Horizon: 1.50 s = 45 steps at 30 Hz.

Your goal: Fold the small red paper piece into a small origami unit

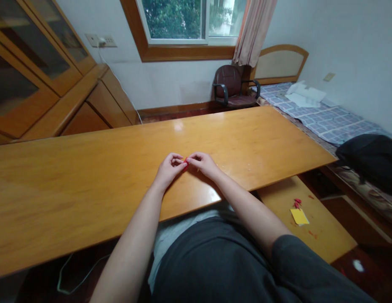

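Observation:
A small red piece [185, 164] is pinched between my two hands, just above the wooden table [97, 176] near its front edge. My left hand [170, 167] grips it from the left with thumb and fingertips. From the right, my right hand [202, 163] holds its other side between thumb and forefinger. The fingers cover most of the piece, so its exact shape is hard to tell. A few tiny pale bits lie on the tabletop to the right of my right hand.
A lower board [328, 235] at the right bears a yellow square pad [299, 216] and small red pieces [297, 203]. Beyond are a brown armchair [229, 84], a bed [337, 122] with a black bag [369, 162], and a cabinet [78, 109] at left.

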### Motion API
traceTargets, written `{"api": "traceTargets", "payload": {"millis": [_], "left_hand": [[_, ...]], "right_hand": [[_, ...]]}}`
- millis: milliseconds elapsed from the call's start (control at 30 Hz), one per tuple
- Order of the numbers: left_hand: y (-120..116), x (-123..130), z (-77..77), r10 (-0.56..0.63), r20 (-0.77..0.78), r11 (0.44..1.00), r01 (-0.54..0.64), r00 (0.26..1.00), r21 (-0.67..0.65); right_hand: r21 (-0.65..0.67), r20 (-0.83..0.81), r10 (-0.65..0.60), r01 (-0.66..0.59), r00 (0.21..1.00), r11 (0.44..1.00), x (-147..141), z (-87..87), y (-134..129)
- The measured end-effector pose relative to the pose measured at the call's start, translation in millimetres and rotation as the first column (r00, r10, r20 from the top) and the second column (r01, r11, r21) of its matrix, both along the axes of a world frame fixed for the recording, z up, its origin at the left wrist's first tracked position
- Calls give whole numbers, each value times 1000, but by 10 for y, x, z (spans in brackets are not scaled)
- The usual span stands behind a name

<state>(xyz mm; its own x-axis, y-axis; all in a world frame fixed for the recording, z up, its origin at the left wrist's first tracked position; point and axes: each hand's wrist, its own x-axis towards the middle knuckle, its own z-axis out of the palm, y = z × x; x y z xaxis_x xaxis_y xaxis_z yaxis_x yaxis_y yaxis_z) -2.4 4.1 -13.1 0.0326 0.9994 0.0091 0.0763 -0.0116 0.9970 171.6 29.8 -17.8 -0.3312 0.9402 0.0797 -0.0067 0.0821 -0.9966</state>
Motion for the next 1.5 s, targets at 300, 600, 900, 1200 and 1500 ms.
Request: {"api": "traceTargets", "payload": {"millis": [300, 600, 900, 1200, 1500], "left_hand": [[-3, -8, 15, -20, 25, 1000, 20, 999, 6], [-2, -70, -26, -62, -106, 997, 68, 992, 46], [7, -79, 29, -3, -209, 988, 35, 978, 148], [46, -110, -26, 111, -24, 988, -108, 994, 111], [9, -68, 61, 64, 46, 996, -67, 997, 62]], "right_hand": [[34, -16, -8, 9, 1000, 999, -12, -2, 9], [144, 71, -26, 15, 997, 989, 8, 28, 0], [176, 59, -29, 18, 998, 984, 1, 38, -5], [163, 106, -51, 33, 993, 986, 9, 2, 6], [181, 133, -45, 21, 990, 983, -16, -6, 6]]}}
